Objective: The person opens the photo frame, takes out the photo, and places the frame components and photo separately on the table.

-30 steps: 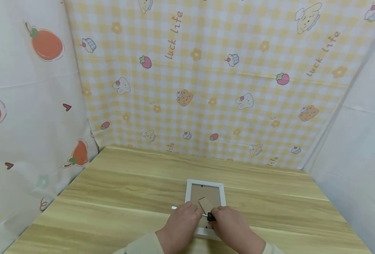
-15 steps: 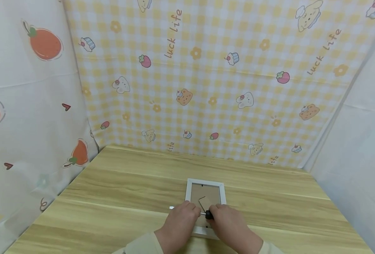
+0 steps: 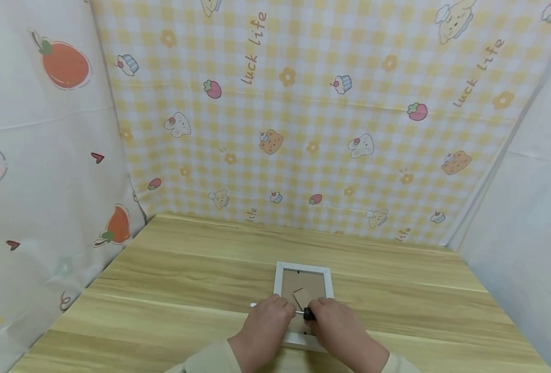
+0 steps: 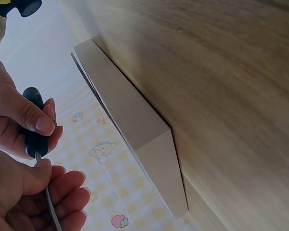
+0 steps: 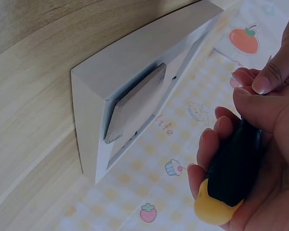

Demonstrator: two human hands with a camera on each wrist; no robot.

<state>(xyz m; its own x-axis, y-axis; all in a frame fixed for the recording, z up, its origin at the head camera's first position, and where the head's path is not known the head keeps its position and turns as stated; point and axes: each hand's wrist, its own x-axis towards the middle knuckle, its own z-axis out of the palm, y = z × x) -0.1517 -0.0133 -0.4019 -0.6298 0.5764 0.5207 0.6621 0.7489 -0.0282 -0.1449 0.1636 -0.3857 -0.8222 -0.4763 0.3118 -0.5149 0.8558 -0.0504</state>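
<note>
The left hand is pinching a screwdriver rod; the right hand is gripping the handle (black and yellow) over a frame.

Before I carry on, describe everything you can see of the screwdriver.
The screwdriver has a thick, dark handle with a rounded yellow end, and a thin, grey, metal-looking shaft. It is held crosswise above the frame, shaft toward the person's left. The right hand wraps the handle; the left hand grips the shaft, hiding part of it. The wrist views show it apart from the frame. The tip's shape can't be made out.
</note>
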